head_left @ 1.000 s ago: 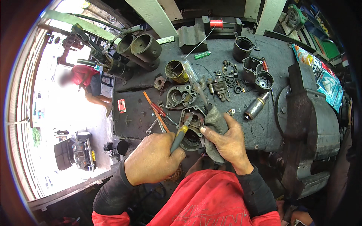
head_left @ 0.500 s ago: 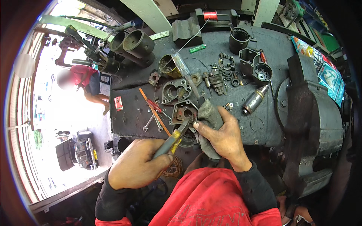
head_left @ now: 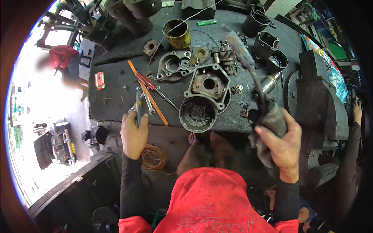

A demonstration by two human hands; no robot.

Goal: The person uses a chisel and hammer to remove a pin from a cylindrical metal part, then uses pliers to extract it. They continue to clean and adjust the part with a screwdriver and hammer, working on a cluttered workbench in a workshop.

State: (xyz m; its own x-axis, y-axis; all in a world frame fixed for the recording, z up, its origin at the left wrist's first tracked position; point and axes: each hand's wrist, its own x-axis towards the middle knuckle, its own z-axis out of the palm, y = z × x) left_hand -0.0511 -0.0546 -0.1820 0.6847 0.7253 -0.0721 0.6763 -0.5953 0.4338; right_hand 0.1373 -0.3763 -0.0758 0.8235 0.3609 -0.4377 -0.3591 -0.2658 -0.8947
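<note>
My left hand (head_left: 134,134), at the bench's front edge, is closed round pliers (head_left: 139,106) with grey and yellow handles, their tips pointing away from me. Closed as well, my right hand (head_left: 283,147) grips a dirty grey rag (head_left: 274,118). From the rag a long narrow tool (head_left: 254,79) sticks out up and leftward, its far end pale and blurred; its kind is unclear. Between my hands lies a metal housing (head_left: 217,95) with a round ribbed cup (head_left: 198,112) at its near side. Neither hand touches the housing.
Beside the pliers lie an orange strip (head_left: 161,115), a red-handled screwdriver (head_left: 145,80) and wrenches (head_left: 149,105). Farther back are a second casting (head_left: 171,66), a yellow can (head_left: 178,39) and gears (head_left: 228,58). A heavy vise (head_left: 322,93) stands right. Another person (head_left: 62,58) is outside, left.
Both hands have come away from the housing, left hand leftward with the pliers, right hand rightward with the rag and tool. My view has shifted, and the housing now shows uncovered.
</note>
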